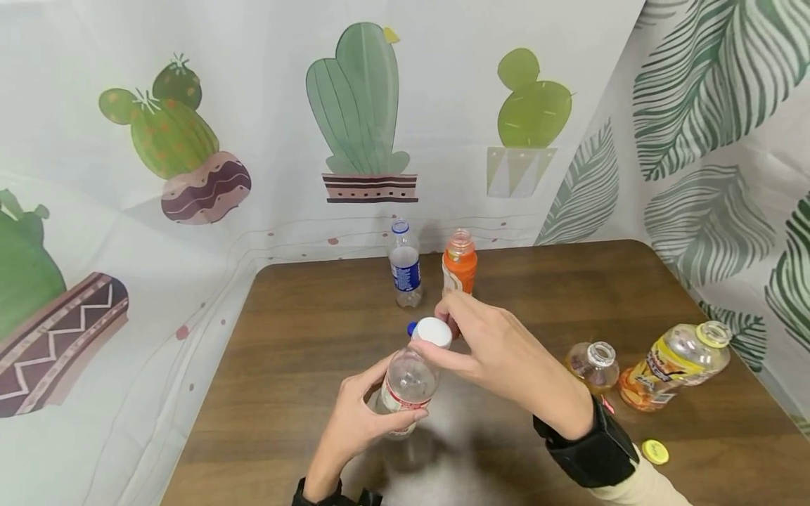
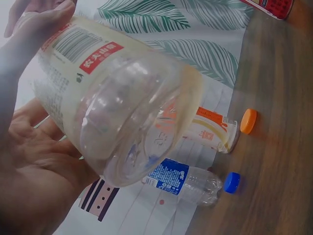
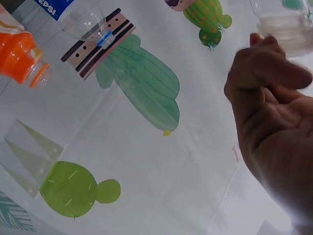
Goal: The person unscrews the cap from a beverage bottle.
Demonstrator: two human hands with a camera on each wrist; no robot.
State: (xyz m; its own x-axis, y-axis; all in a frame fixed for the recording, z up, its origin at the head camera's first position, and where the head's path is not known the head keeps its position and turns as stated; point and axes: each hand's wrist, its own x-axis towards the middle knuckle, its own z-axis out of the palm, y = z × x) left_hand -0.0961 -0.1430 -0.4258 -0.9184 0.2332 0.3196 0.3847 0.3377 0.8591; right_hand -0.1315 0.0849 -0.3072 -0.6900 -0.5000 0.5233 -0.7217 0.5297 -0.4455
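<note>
A clear plastic bottle (image 1: 411,379) with a cream and red label is gripped round its body by my left hand (image 1: 367,413). It tilts, and its base (image 2: 146,142) faces the left wrist camera above the table. At its mouth is a white cap (image 1: 433,332), with the thumb and curled fingers of my right hand (image 1: 487,344) pinching its side. How firmly the cap sits on the neck cannot be told. In the right wrist view, the right hand (image 3: 274,88) has bent fingers beside the bottle, which is cut off by the frame edge.
Behind stand an uncapped blue-labelled Pepsi bottle (image 1: 406,267) and an orange-wrapped bottle (image 1: 460,263). A blue cap (image 2: 232,182) and an orange cap (image 2: 248,121) lie before them. To the right are a small open bottle (image 1: 593,365), a yellow-labelled bottle (image 1: 671,365) and a yellow cap (image 1: 654,452).
</note>
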